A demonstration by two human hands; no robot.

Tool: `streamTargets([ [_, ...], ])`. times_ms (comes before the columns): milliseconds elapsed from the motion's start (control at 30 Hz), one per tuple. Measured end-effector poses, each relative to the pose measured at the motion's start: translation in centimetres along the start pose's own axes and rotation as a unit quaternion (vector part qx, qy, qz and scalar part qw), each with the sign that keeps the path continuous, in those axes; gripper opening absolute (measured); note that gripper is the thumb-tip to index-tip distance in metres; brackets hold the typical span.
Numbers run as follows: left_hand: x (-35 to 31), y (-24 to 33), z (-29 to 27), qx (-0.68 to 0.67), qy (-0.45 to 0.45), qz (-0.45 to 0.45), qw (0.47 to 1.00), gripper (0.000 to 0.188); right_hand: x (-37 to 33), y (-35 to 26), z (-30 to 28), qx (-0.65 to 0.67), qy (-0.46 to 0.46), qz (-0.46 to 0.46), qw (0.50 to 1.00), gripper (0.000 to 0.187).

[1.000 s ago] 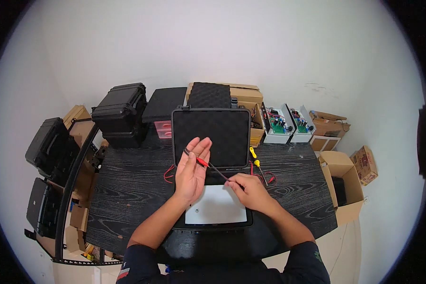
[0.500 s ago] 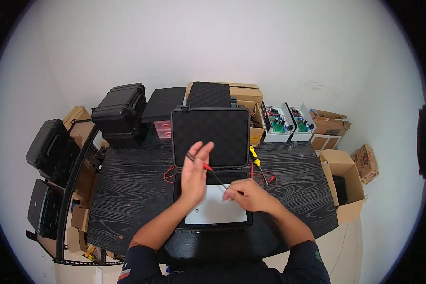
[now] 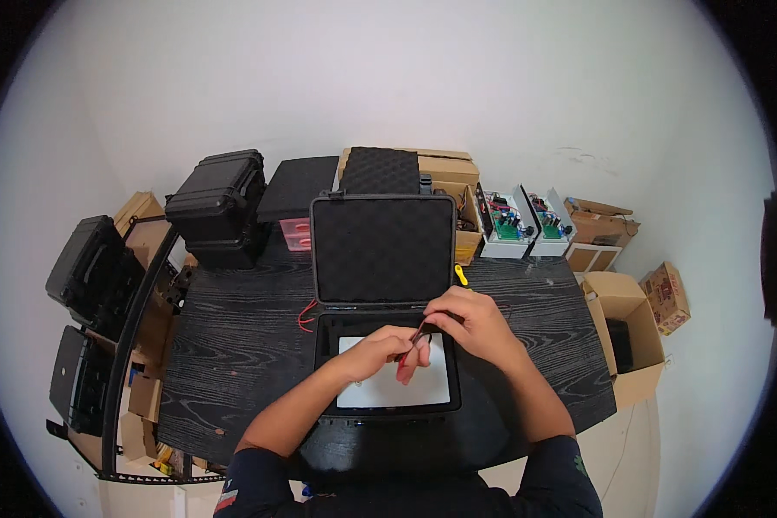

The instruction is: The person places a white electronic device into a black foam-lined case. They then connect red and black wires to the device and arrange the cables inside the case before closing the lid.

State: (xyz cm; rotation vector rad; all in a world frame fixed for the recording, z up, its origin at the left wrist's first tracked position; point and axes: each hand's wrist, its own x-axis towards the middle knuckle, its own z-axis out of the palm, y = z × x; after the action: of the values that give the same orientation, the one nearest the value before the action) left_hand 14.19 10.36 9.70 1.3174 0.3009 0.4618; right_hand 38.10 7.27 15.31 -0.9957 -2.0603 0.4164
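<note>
Red-handled probe [image 3: 403, 361] sits pinched in the left hand [image 3: 380, 352], over the open case [image 3: 388, 406]; its black lead [image 3: 423, 330] runs up-right into the right hand [image 3: 470, 324], closed on it.

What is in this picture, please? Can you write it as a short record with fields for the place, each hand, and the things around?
Surface: dark wood-grain table
Main thing: open black case, lid upright with foam lining, white sheet in the base
Left hand: over the case base, fingers on a thin red and black cable
Right hand: pinching the same cable from above
Also on table: red wire left of the case, yellow piece to its right
Behind: closed black cases, cardboard boxes
</note>
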Motion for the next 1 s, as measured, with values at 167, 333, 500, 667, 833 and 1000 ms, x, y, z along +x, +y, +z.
streamTargets([
  [167,-0.4,-1.3,-1.2,-0.135,-0.046,0.093,0.986,0.037,-0.1,2.6,1.2,-0.042,0.011,-0.117,0.992,0.011],
  [333,0.1,-1.7,-1.5,-0.246,-0.023,0.249,0.936,0.038,-1.5,5.1,2.1,0.151,-0.058,0.077,0.984,0.02],
  [500,0.2,-0.9,-1.6,-0.311,0.079,0.342,0.883,0.05,-1.6,3.9,2.5,0.145,0.001,0.129,0.981,0.016],
  [667,0.6,0.8,-0.8,-0.254,0.272,0.357,0.857,0.054,-1.9,1.8,1.9,-0.05,0.005,0.038,0.998,0.016],
  [833,1.6,-0.6,0.2,0.072,0.326,0.267,0.904,0.058,-2.0,-0.1,3.3,0.173,-0.121,0.088,0.973,0.016],
  [1000,1.1,-0.9,0.6,0.177,0.182,0.144,0.956,0.048,-1.5,0.4,2.6,0.341,-0.076,0.228,0.909,0.019],
])
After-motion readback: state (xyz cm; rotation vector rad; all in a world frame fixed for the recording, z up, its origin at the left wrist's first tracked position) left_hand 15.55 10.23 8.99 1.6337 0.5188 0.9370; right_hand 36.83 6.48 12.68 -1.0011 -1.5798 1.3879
